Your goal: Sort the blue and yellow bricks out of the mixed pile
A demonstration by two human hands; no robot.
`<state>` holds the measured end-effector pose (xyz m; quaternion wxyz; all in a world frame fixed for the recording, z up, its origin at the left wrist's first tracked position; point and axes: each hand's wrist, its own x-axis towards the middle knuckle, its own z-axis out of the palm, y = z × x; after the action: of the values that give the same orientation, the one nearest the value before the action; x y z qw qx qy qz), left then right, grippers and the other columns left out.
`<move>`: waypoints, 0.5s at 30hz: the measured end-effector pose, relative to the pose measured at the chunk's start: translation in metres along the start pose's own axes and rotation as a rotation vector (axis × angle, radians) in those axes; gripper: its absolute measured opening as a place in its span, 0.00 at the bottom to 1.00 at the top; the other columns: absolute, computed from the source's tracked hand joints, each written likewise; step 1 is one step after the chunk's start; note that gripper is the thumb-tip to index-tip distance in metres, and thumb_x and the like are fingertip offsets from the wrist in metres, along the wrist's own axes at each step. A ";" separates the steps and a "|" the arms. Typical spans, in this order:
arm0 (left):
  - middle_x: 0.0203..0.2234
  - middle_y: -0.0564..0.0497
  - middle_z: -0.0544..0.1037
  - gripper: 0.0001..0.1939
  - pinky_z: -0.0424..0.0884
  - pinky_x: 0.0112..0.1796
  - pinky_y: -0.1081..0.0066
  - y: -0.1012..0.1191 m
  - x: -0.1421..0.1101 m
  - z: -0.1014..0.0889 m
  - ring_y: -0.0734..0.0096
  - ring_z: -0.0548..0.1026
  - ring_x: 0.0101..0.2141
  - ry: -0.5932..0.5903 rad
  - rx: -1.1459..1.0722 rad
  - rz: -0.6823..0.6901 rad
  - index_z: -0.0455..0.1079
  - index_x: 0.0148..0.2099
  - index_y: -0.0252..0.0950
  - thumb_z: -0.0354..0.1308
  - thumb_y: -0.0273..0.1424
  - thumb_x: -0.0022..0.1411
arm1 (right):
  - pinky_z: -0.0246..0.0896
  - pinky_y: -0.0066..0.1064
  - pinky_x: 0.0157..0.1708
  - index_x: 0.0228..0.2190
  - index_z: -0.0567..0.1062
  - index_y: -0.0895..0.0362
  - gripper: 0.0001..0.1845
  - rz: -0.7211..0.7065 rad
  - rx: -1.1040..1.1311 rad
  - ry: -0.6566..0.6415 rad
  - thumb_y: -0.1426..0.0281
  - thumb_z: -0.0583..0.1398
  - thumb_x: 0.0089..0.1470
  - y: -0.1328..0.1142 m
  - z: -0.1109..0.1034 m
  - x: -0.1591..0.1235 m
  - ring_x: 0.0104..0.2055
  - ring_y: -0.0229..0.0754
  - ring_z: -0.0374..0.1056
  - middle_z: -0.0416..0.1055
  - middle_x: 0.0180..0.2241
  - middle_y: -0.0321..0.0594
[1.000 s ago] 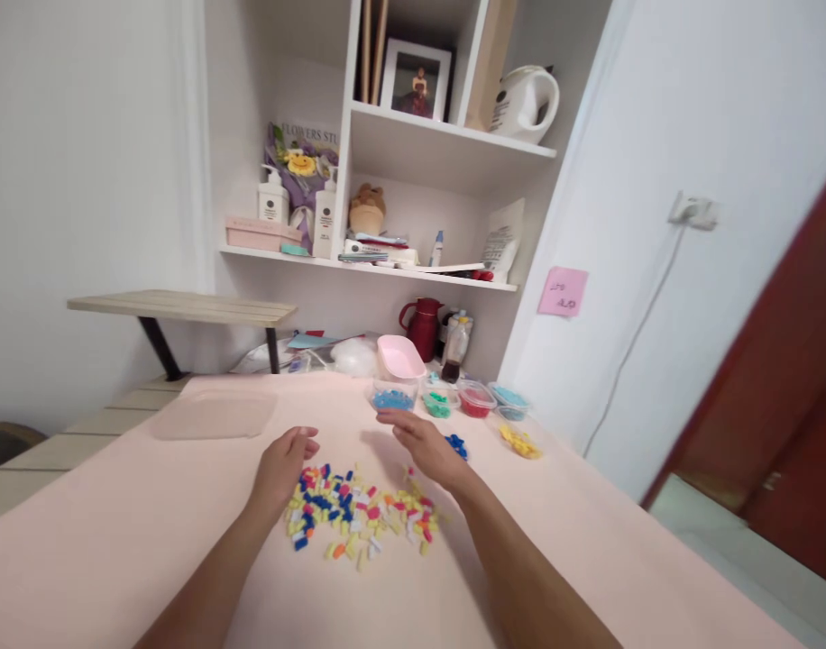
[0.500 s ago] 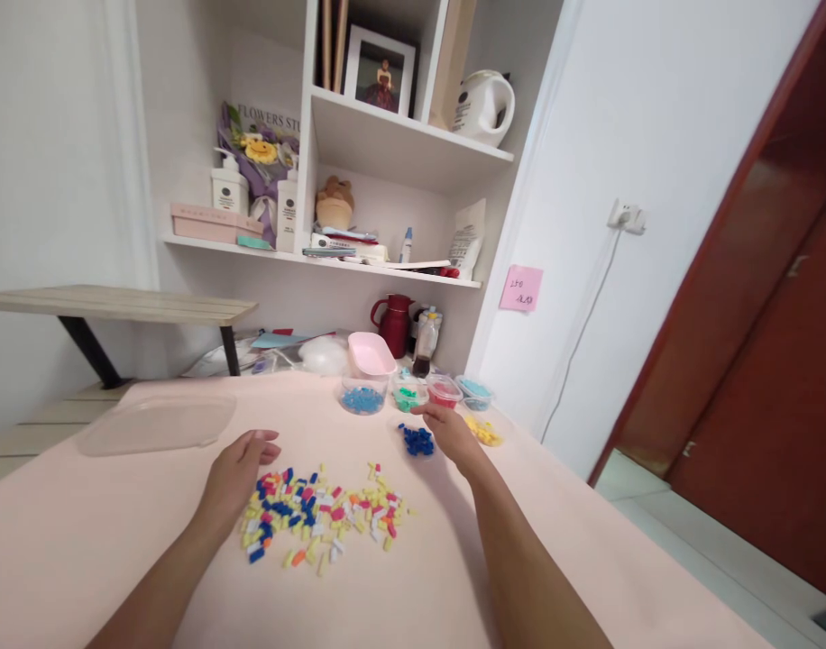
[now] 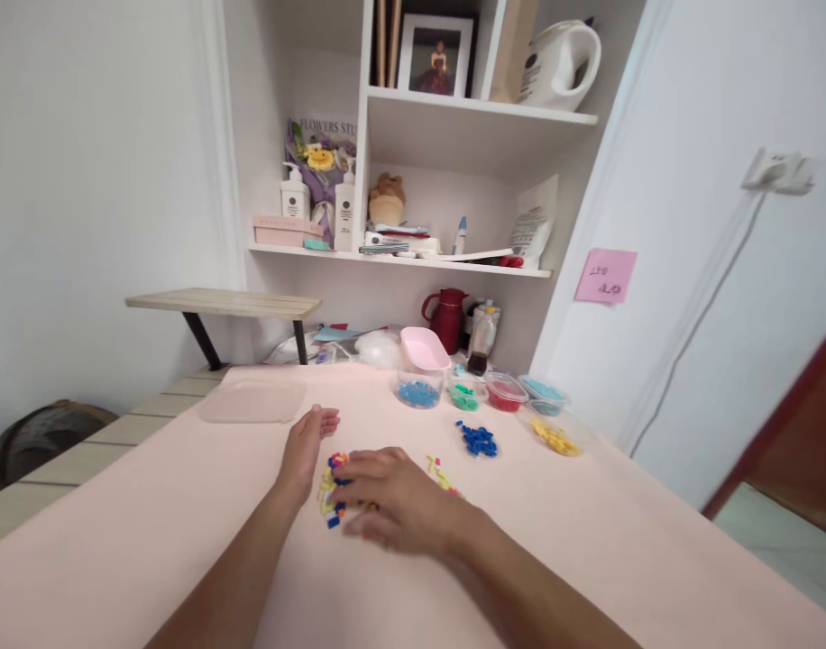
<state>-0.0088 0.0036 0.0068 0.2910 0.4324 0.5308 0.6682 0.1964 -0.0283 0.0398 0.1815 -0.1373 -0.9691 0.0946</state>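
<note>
Though partly hidden, coloured pieces (image 3: 333, 520) beneath right hand (image 3: 392, 500), near left hand (image 3: 306, 452).

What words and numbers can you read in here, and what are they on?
"FLOWERS STU", cut off after that: on the card behind the flower bouquet.
Perhaps "250": on the pink note on the wall; the writing below it is too blurred.
Too small or blurred to read: print on the two pump bottles, pink box, white pouch and white jug.
</note>
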 end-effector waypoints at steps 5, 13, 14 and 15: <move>0.30 0.42 0.81 0.32 0.73 0.44 0.58 0.001 0.002 -0.002 0.62 0.78 0.34 0.019 -0.022 -0.019 0.75 0.37 0.31 0.49 0.57 0.55 | 0.38 0.51 0.63 0.56 0.68 0.42 0.21 -0.019 -0.068 -0.144 0.54 0.52 0.64 -0.009 0.012 0.006 0.68 0.50 0.46 0.63 0.62 0.34; 0.28 0.45 0.80 0.23 0.71 0.44 0.56 -0.009 0.002 0.003 0.59 0.77 0.34 -0.069 0.162 0.008 0.75 0.30 0.36 0.53 0.51 0.53 | 0.58 0.35 0.55 0.51 0.74 0.49 0.18 0.205 0.113 0.058 0.70 0.51 0.63 0.041 -0.011 -0.015 0.54 0.42 0.67 0.73 0.53 0.37; 0.28 0.46 0.80 0.21 0.71 0.44 0.56 -0.010 0.002 0.004 0.58 0.77 0.34 -0.080 0.188 0.015 0.75 0.30 0.37 0.53 0.49 0.53 | 0.59 0.33 0.54 0.51 0.74 0.50 0.19 0.244 0.125 0.109 0.72 0.51 0.62 0.047 -0.013 -0.017 0.54 0.42 0.68 0.73 0.52 0.38; 0.29 0.46 0.80 0.20 0.71 0.44 0.56 -0.010 0.002 0.004 0.58 0.77 0.35 -0.088 0.212 0.022 0.74 0.30 0.37 0.53 0.48 0.53 | 0.60 0.33 0.54 0.51 0.74 0.51 0.20 0.296 0.122 0.157 0.73 0.51 0.61 0.053 -0.015 -0.019 0.53 0.42 0.68 0.73 0.52 0.39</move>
<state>-0.0071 0.0100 -0.0020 0.2593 0.4956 0.5804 0.5918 0.2317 0.0179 0.0348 0.2487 -0.2744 -0.9136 0.1678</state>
